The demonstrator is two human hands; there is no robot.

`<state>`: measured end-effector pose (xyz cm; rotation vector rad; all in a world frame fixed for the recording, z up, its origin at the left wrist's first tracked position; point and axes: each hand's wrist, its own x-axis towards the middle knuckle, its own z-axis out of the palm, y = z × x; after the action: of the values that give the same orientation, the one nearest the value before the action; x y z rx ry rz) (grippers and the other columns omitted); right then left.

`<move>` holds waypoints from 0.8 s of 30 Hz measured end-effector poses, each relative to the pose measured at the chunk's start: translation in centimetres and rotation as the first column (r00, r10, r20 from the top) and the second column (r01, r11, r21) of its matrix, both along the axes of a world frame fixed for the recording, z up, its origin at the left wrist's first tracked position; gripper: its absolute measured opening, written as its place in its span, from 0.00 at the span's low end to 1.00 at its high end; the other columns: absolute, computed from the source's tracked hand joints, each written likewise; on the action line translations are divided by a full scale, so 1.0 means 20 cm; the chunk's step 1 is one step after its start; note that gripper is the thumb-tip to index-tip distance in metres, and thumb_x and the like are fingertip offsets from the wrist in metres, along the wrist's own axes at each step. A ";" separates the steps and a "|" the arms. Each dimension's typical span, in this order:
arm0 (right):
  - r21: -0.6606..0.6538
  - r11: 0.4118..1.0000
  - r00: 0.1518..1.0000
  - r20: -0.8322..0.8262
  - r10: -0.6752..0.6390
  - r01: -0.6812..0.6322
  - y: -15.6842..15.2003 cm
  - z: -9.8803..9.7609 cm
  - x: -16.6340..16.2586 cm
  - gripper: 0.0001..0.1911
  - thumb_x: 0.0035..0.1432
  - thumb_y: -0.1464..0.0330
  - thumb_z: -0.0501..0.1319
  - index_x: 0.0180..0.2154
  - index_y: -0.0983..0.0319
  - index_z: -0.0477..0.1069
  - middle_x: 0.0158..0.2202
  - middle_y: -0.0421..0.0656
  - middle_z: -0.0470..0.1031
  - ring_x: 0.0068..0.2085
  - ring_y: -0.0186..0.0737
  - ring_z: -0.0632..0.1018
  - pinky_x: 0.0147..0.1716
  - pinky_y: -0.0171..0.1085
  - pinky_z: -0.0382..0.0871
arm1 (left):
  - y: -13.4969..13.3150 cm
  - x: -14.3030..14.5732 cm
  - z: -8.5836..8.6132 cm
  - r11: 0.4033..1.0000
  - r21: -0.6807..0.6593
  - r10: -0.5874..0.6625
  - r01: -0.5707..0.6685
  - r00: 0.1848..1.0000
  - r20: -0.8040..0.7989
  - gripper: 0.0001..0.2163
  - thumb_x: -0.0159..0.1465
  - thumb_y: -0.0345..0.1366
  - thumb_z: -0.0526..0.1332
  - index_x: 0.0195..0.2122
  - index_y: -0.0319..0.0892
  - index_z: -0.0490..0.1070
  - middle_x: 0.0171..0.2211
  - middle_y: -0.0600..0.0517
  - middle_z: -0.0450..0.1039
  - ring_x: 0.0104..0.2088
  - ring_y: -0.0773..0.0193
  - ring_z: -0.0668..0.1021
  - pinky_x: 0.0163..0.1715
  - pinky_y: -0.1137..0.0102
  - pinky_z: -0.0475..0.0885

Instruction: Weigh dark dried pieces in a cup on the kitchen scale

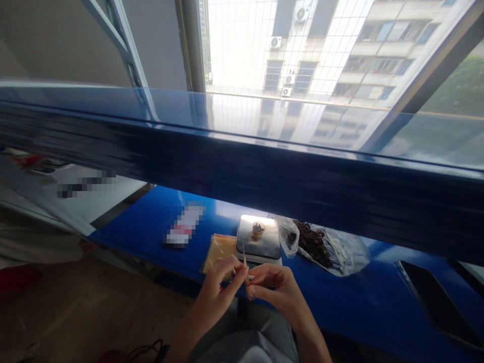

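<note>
My left hand [220, 281] and my right hand [273, 288] meet close together above the front edge of a blue table [355, 297]. Both pinch a thin pale strip [245, 263] that stands up between the fingertips. Just beyond the hands lies a small scale [259, 241] with a shiny top, and a little cup [258, 229] stands on it. A stack of yellowish small bags [219, 248] lies left of the scale. To the right lies a clear plastic bag [321, 244] of dark dried pieces.
A blue shelf beam [242, 166] crosses the whole view above the table. A dark phone [434, 302] lies at the right on the table. A blurred pink-and-white packet [185, 225] lies at the left. Windows and a building show behind.
</note>
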<state>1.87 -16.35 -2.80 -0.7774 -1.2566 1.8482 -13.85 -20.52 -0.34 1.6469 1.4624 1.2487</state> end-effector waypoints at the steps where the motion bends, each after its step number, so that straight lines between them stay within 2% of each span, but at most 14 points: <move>1: 0.012 1.000 1.000 0.002 -0.007 0.007 0.00 0.00 0.00 0.15 0.38 0.65 0.75 0.31 0.61 0.79 0.24 0.41 0.78 0.24 0.33 0.76 0.25 0.31 0.69 | 0.00 0.00 0.00 1.000 -0.006 0.004 -0.004 1.000 0.010 0.11 0.64 0.38 0.56 0.26 0.42 0.66 0.26 0.55 0.70 0.30 0.67 0.74 0.34 0.75 0.67; 5: 0.057 0.998 0.999 0.042 -0.022 0.019 -0.03 0.03 0.00 0.12 0.42 0.64 0.72 0.31 0.62 0.79 0.25 0.41 0.78 0.26 0.34 0.76 0.28 0.32 0.70 | -0.02 0.00 -0.02 1.000 -0.008 0.012 -0.012 0.999 0.041 0.12 0.65 0.38 0.55 0.25 0.41 0.65 0.25 0.55 0.68 0.29 0.68 0.73 0.33 0.76 0.66; 7: 0.099 0.993 0.995 0.072 -0.067 0.060 -0.05 0.05 0.00 0.10 0.46 0.63 0.71 0.31 0.61 0.79 0.25 0.41 0.78 0.26 0.34 0.76 0.29 0.33 0.70 | -0.05 0.01 -0.03 1.000 -0.015 0.004 -0.003 0.999 0.044 0.11 0.65 0.38 0.54 0.26 0.41 0.66 0.26 0.54 0.69 0.30 0.68 0.74 0.34 0.76 0.67; 10: 0.229 0.962 0.978 0.113 -0.177 0.148 -0.09 0.05 0.00 0.08 0.48 0.64 0.69 0.32 0.61 0.78 0.28 0.42 0.79 0.29 0.36 0.77 0.30 0.33 0.71 | -0.09 0.02 -0.02 1.000 -0.020 0.006 -0.005 1.000 0.027 0.07 0.65 0.37 0.55 0.31 0.42 0.68 0.30 0.53 0.72 0.34 0.67 0.75 0.37 0.75 0.68; 13: 0.376 0.901 0.946 0.146 -0.288 0.216 -0.14 0.06 -0.01 0.06 0.50 0.65 0.67 0.31 0.61 0.77 0.32 0.44 0.80 0.32 0.39 0.79 0.32 0.34 0.72 | -0.14 0.04 -0.02 1.000 -0.007 0.026 -0.026 1.000 0.004 0.06 0.64 0.37 0.55 0.33 0.42 0.68 0.31 0.53 0.72 0.34 0.67 0.75 0.37 0.75 0.68; 17: 0.486 0.827 0.904 0.153 -0.399 0.283 -0.22 0.09 -0.03 0.04 0.51 0.68 0.66 0.32 0.61 0.77 0.29 0.43 0.80 0.30 0.38 0.79 0.30 0.33 0.72 | -0.19 0.05 -0.01 0.999 0.023 0.038 -0.037 0.997 -0.065 0.08 0.65 0.36 0.54 0.29 0.42 0.67 0.28 0.54 0.71 0.31 0.67 0.74 0.34 0.75 0.67; 21: 0.591 0.723 0.853 0.107 -0.511 0.359 -0.25 0.13 -0.07 0.01 0.50 0.71 0.65 0.28 0.61 0.76 0.26 0.41 0.79 0.26 0.35 0.78 0.26 0.30 0.70 | -0.18 0.05 0.00 0.991 0.129 0.064 -0.045 0.987 -0.149 0.11 0.66 0.35 0.52 0.27 0.42 0.65 0.26 0.54 0.70 0.29 0.68 0.73 0.32 0.75 0.67; 24: 0.656 0.642 0.810 0.080 -0.581 0.396 -0.25 0.13 -0.10 0.04 0.50 0.72 0.64 0.24 0.61 0.73 0.23 0.39 0.76 0.24 0.33 0.76 0.25 0.30 0.68 | -0.18 0.04 -0.01 0.977 0.212 0.080 -0.024 0.963 -0.256 0.10 0.66 0.32 0.51 0.28 0.42 0.66 0.28 0.54 0.72 0.30 0.67 0.74 0.33 0.74 0.66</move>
<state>-0.22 -21.37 -0.25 -0.9127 -1.5169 0.8032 -13.10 -24.05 -0.51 1.9888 1.5839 1.2862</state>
